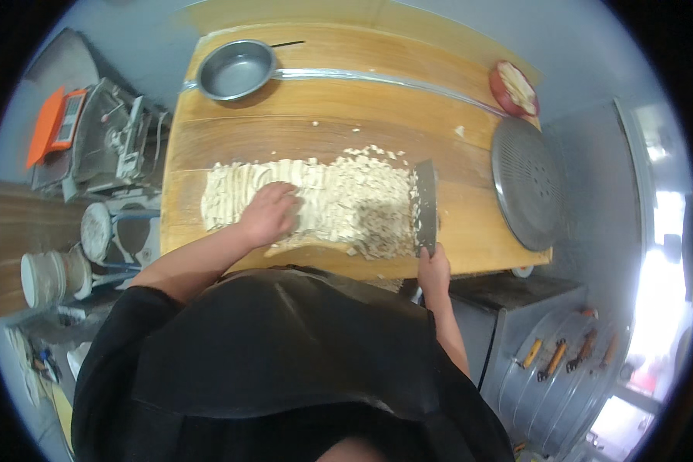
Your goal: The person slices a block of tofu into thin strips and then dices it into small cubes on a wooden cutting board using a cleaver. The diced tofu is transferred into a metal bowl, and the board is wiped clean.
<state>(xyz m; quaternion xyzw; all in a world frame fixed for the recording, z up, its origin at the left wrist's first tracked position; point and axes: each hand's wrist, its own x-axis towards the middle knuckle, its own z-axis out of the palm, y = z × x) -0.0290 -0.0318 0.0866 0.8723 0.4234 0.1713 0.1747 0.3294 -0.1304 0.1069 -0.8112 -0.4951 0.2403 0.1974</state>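
A wide bed of pale dough-like food lies on the wooden table, in long strips at its left and in small chopped pieces at its right. My left hand rests on the strips near the middle, palm down, holding nothing that I can see; its fingertips are blurred. My right hand grips the handle of a broad cleaver at the table's near edge. The cleaver's blade points away from me along the right end of the chopped pieces, and bits of the food cling to its side.
A metal bowl stands at the back left, beside a long plastic-wrapped strip. At the right are a red bowl with pale contents and a round perforated metal tray. An orange scale stands beyond the table's left side.
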